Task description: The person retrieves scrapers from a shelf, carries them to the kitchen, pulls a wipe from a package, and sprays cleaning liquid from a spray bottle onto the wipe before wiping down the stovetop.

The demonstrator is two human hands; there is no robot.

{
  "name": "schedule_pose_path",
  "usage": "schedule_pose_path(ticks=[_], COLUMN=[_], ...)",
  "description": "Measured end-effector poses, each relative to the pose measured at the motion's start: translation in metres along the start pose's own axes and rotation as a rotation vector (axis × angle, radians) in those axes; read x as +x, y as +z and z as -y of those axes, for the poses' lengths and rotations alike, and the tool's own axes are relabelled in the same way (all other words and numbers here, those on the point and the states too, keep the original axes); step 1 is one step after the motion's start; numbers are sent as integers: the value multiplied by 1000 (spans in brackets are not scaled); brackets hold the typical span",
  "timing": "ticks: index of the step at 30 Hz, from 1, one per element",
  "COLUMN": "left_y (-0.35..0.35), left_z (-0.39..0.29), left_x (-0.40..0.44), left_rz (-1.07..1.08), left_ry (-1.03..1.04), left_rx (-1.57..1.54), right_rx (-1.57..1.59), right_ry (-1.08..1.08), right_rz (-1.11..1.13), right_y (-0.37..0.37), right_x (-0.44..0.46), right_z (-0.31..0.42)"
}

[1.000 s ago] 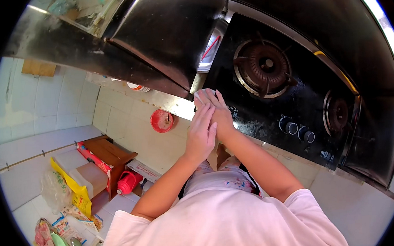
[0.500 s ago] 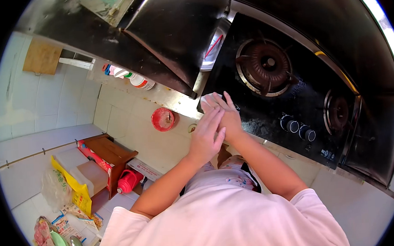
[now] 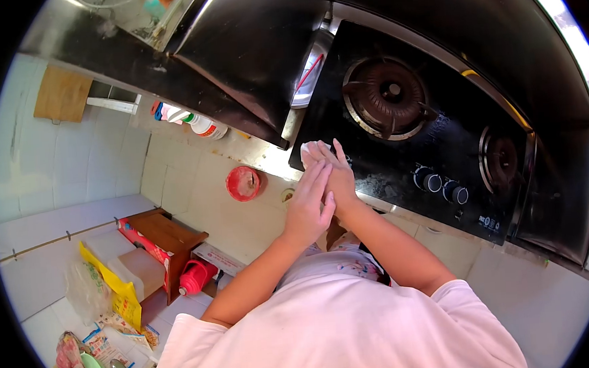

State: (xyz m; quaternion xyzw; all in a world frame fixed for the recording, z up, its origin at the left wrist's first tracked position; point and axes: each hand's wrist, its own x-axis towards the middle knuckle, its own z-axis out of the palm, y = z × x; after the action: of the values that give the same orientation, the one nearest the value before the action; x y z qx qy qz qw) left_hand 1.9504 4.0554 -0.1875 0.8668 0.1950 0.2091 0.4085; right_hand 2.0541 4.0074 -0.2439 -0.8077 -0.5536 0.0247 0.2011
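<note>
My left hand (image 3: 305, 209) lies across the back of my right hand (image 3: 339, 182), its fingers stretched out flat and its thumb apart. My right hand points forward at the near left corner of the black gas stove (image 3: 388, 171), with its outer finger raised a little apart. A thin white piece, like a tissue or cloth (image 3: 305, 158), shows beneath and beside the right fingertips. The right thumb is hidden under my left hand. Right of both hands are the stove's knobs (image 3: 433, 183) and the large burner (image 3: 391, 90).
A red bucket (image 3: 243, 183) stands on the floor to the left. White bottles (image 3: 207, 127) line the steel ledge. A dark metal panel (image 3: 246, 59) rises beside the stove. Left are a brown wooden cabinet (image 3: 176, 242), a pink-red thermos (image 3: 196, 278) and a yellow bag (image 3: 123, 299).
The stove and surroundings have shifted slightly leftward in view with my head. My hands keep nearly the same pose, left over right, the white piece still at the right fingers.
</note>
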Motion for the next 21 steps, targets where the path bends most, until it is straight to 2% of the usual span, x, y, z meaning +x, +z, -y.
schedule_pose_path(ticks=[5, 8, 12, 16, 21], left_y=[-3, -7, 5, 15, -12], left_z=[3, 1, -7, -8, 11], left_x=[3, -2, -4, 2, 14], left_rz=[-42, -20, 70, 145, 172], left_ry=[-43, -64, -16, 82, 5], left_rx=[47, 70, 47, 15, -14], right_rx=[69, 97, 13, -10, -17], right_ry=[-71, -53, 42, 140, 172], right_rz=[-149, -105, -10, -158, -188], right_y=[22, 26, 10, 7, 24], right_x=[14, 9, -14, -19, 7], right_z=[5, 10, -6, -15, 2])
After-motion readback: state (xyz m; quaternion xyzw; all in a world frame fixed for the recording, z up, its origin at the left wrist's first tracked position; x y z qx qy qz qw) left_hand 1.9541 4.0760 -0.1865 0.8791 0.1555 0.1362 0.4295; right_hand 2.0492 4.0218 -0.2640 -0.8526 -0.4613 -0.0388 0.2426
